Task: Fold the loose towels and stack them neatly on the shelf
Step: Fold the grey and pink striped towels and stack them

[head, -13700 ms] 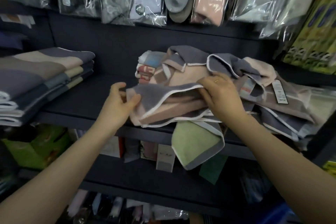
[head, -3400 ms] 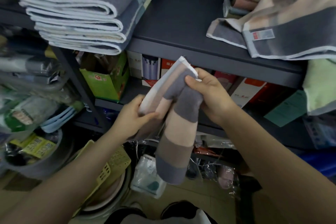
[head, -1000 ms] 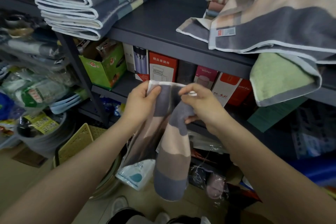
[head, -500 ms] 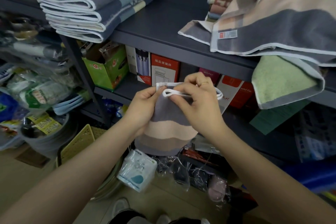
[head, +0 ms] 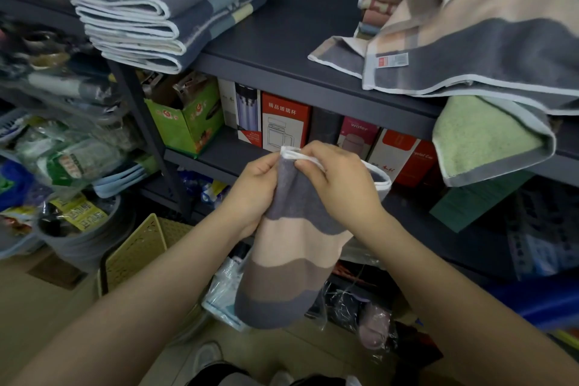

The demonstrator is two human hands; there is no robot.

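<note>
Hands, two of them, hold one striped towel in mid-air below the shelf: left hand and right hand pinch its white top hem. Four folded towels sit stacked at the shelf's left end; loose towels heap at its right, cut off by the frame. One yellow basket stands below, contents unclear.

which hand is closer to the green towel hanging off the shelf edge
Right. The right hand pinches the striped towel's white hem, below and left of the green towel. The left hand grips the same towel farther left, beyond the right hand.
</note>
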